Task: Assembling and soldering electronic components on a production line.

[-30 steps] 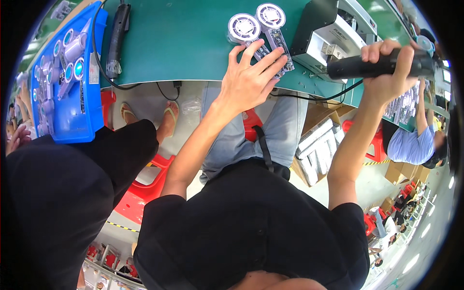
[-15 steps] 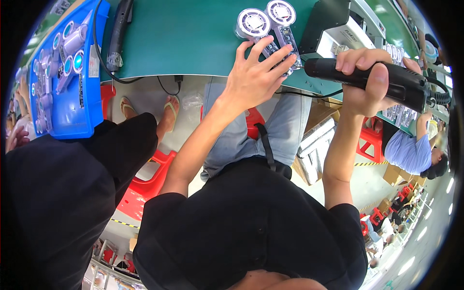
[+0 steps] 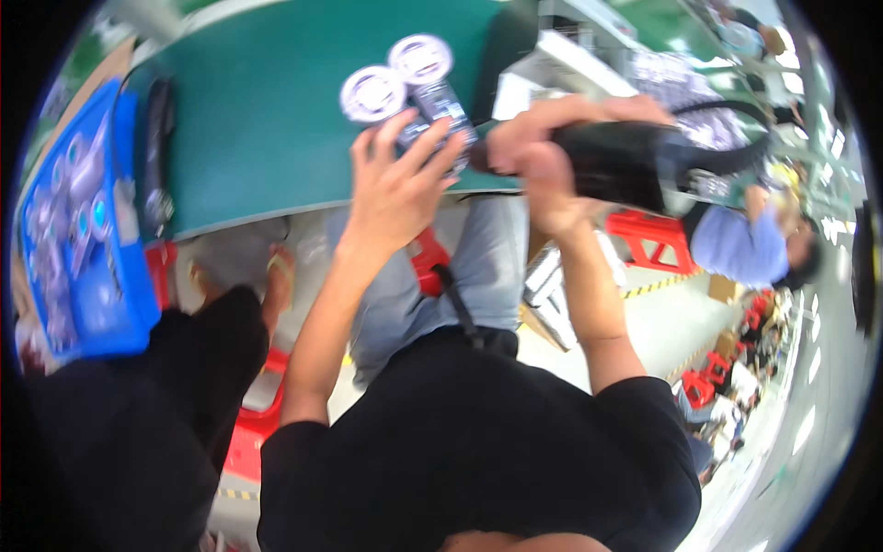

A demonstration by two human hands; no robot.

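Note:
Two white round-headed devices (image 3: 373, 93) with narrow bodies showing circuit parts lie side by side on the green table (image 3: 267, 101), close to its front edge. My left hand (image 3: 395, 193) rests over their bodies, fingers spread and bent, holding them against the tabletop. A black electric screwdriver (image 3: 616, 164) lies level in my right hand (image 3: 550, 170), my fingers and thumb wrapped around its front part. Its nose points left at the lower end of the devices, by my left fingertips. Blur hides the bit and whether it touches a screw.
A blue bin (image 3: 129, 308) of similar devices stands at the left, beside a dark tool (image 3: 159, 156) on the table. Beyond my right hand are a black and white machine (image 3: 575, 66) and many pale parts (image 3: 676, 87). A person in black sits at my left; red stools (image 3: 648, 239) stand around.
The whole view has shifted and blurred, with the table scene now further left. My right hand's grip sits nearer the screwdriver's nose. My left hand still lies on the devices.

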